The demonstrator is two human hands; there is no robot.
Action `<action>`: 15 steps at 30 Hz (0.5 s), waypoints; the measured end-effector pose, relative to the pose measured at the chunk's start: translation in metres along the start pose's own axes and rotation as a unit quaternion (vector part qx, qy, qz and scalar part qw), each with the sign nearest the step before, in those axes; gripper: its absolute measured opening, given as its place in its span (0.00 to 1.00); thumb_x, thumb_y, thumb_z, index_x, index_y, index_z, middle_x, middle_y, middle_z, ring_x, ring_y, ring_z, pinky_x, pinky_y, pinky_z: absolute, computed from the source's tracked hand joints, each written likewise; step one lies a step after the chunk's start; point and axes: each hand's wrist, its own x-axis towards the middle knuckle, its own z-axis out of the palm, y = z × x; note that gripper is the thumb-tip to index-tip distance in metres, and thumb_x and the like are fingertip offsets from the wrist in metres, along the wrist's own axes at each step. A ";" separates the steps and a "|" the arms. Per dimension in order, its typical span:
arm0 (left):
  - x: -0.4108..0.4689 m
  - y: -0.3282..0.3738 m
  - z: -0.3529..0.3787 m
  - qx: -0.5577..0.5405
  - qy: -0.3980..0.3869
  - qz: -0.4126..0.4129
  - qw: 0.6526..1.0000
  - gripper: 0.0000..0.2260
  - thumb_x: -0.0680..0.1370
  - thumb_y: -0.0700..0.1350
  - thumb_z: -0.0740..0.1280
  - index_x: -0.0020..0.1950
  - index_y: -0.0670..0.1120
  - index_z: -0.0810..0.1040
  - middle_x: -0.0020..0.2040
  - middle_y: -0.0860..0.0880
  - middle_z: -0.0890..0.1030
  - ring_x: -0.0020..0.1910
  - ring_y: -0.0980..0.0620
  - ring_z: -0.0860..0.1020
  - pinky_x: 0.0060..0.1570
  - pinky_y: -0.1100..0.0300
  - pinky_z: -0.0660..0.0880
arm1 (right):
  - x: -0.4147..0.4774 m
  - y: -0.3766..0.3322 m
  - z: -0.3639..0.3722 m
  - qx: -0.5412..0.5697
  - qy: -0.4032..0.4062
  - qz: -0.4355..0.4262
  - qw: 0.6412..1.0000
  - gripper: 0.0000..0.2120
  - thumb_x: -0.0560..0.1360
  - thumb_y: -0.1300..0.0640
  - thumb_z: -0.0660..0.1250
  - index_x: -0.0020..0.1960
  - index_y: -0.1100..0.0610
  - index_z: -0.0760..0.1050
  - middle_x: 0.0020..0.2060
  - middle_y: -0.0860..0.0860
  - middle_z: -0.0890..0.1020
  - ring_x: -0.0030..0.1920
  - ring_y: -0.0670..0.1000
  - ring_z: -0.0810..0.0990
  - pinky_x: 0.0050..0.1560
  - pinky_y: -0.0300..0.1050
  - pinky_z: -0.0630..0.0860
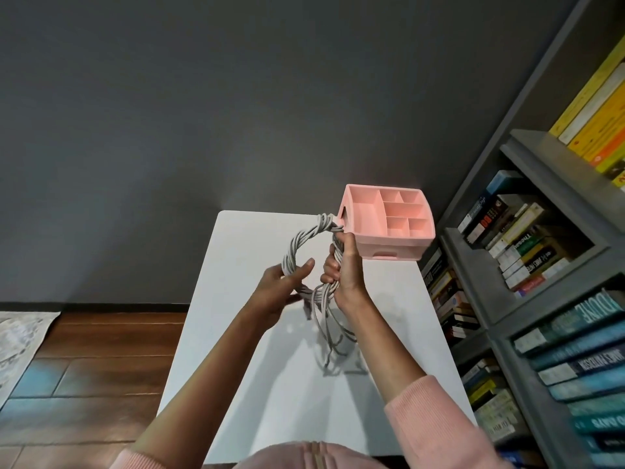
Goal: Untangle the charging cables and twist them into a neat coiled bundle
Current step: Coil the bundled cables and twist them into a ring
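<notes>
A bundle of grey charging cables is held up above the white table, twisted together into a loop. My left hand grips the loop's left side, thumb over the strands. My right hand grips the right side of the loop, fingers curled round the twisted strands. Below my hands the loose cable ends hang down untwisted towards the tabletop.
A pink compartment organiser with a drawer stands at the table's far right corner, just behind my right hand. A grey bookshelf full of books lines the right side. Wooden floor and a rug lie to the left.
</notes>
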 end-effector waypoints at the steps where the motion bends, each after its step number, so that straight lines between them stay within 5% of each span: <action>1: -0.001 0.003 0.000 0.007 0.026 0.052 0.998 0.12 0.74 0.50 0.71 0.46 0.44 0.73 0.38 0.48 0.75 0.39 0.50 0.76 0.44 0.54 0.75 | 0.000 0.000 0.000 -0.043 0.023 -0.007 0.999 0.14 0.73 0.47 0.61 0.34 0.51 0.62 0.23 0.45 0.58 0.23 0.46 0.55 0.24 0.39 0.54; 4: 0.005 0.011 -0.001 0.128 0.100 0.186 0.969 0.18 0.73 0.53 0.72 0.55 0.45 0.70 0.43 0.51 0.77 0.42 0.49 0.78 0.46 0.51 0.77 | -0.001 0.001 0.001 -0.110 0.048 -0.010 0.993 0.15 0.73 0.45 0.63 0.32 0.51 0.64 0.21 0.44 0.61 0.24 0.47 0.59 0.24 0.39 0.57; 9: 0.017 0.023 -0.001 0.327 0.103 0.348 0.873 0.18 0.81 0.49 0.61 0.69 0.48 0.64 0.42 0.49 0.73 0.36 0.52 0.72 0.37 0.63 0.68 | -0.005 -0.002 0.007 -0.153 0.004 0.000 0.988 0.16 0.73 0.45 0.62 0.31 0.51 0.63 0.19 0.44 0.61 0.22 0.46 0.59 0.24 0.38 0.58; 12: 0.026 0.019 -0.011 0.388 0.098 0.373 0.837 0.13 0.83 0.49 0.54 0.65 0.47 0.70 0.49 0.51 0.76 0.44 0.53 0.74 0.45 0.61 0.68 | -0.002 -0.008 0.002 -0.099 -0.082 0.047 0.991 0.17 0.74 0.44 0.58 0.32 0.53 0.62 0.20 0.46 0.57 0.20 0.46 0.53 0.23 0.37 0.52; 15: 0.032 0.016 -0.019 0.398 0.089 0.365 0.837 0.11 0.83 0.44 0.54 0.58 0.42 0.73 0.44 0.50 0.73 0.40 0.52 0.71 0.43 0.59 0.69 | 0.000 -0.011 -0.008 -0.035 -0.167 0.112 0.979 0.22 0.76 0.41 0.52 0.30 0.54 0.63 0.19 0.46 0.57 0.18 0.44 0.52 0.20 0.35 0.50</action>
